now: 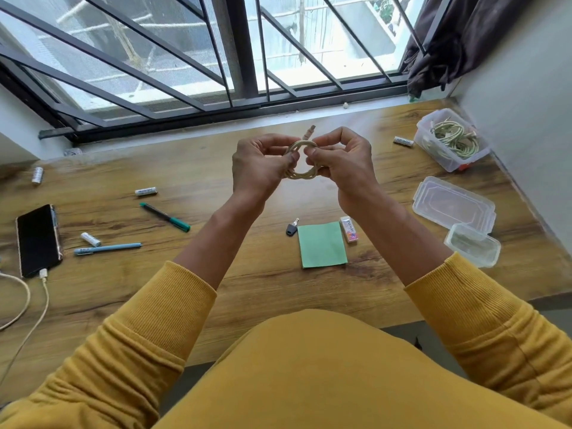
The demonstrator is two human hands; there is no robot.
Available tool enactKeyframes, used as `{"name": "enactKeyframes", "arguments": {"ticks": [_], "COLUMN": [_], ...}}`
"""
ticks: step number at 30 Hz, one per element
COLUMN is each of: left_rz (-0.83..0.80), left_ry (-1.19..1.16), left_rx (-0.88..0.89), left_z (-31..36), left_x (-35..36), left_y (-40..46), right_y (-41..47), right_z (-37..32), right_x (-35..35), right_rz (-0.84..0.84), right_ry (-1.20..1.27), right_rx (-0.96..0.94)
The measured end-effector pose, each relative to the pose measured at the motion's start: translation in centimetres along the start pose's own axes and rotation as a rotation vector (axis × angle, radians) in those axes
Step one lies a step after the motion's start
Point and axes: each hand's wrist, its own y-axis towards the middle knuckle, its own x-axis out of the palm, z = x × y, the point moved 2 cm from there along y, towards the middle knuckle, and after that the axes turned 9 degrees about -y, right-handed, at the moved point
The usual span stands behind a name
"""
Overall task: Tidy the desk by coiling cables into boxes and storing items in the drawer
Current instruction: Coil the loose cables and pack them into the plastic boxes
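A beige braided cable (301, 174) is wound into a small tight coil, held in the air above the middle of the wooden desk (247, 289). My left hand (260, 168) pinches the coil's left side. My right hand (343, 168) pinches its right side, and a plug end sticks up between my thumbs. At the far right stands an open clear box (424, 140) that holds several coiled beige cables. Its clear lid (453, 205) lies nearer to me, beside a smaller closed clear box (472, 247).
On the left lie a black phone (38, 239) with a charging cable (43, 292) plugged in, a blue pen (106, 248), a green marker (165, 217) and several batteries (146, 191). In front of me lie a green notepad (322, 244), an eraser (349, 233) and a key (291, 228).
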Motion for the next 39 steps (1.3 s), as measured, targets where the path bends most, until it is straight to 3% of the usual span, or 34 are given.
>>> {"name": "enactKeyframes", "arguments": {"ticks": [16, 39], "left_rz": [-0.029, -0.201], "left_ry": [-0.107, -0.069], "left_rx": [-0.061, -0.178], "left_z": [-0.5, -3.7], "left_x": [6.1, 24.9], "left_y": [0.2, 6.7], "right_y": [1.6, 6.8], "right_z": [1.0, 5.7], "right_x": [-6.3, -23.6], "right_rz": [-0.044, 0.485], "right_ry": [0.143, -0.188], "right_rx": [-0.022, 0.054]}}
